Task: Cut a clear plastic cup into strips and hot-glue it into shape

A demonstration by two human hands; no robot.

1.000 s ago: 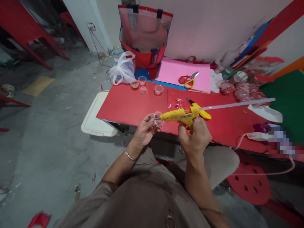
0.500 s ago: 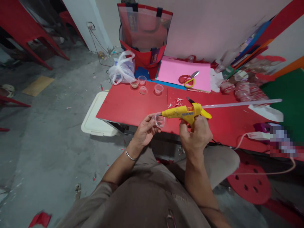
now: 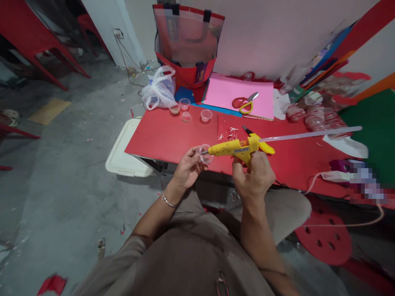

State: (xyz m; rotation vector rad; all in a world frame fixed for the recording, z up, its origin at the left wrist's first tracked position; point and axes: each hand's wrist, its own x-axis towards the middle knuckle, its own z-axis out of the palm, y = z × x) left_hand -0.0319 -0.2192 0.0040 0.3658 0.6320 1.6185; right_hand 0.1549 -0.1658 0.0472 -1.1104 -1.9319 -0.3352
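Note:
Pinched in my left hand is a small clear plastic cup, held just over the table's front edge. My right hand is closed round the handle of a yellow hot glue gun. The gun's metal nozzle points left and overlaps the cup's rim; whether it touches cannot be made out. A long translucent glue stick juts from the gun's back end toward the right. More small plastic cups, such as this clear cup, stand farther back on the table.
The red table carries scissors on pink paper, a black-tipped cutter, white scraps and stacked clear cups. A tied plastic bag and red tote bag stand behind. A red stool is at right.
The glue gun has tilted slightly, its nozzle lowering and shifting left across the cup's rim. The cup has moved up and left a little.

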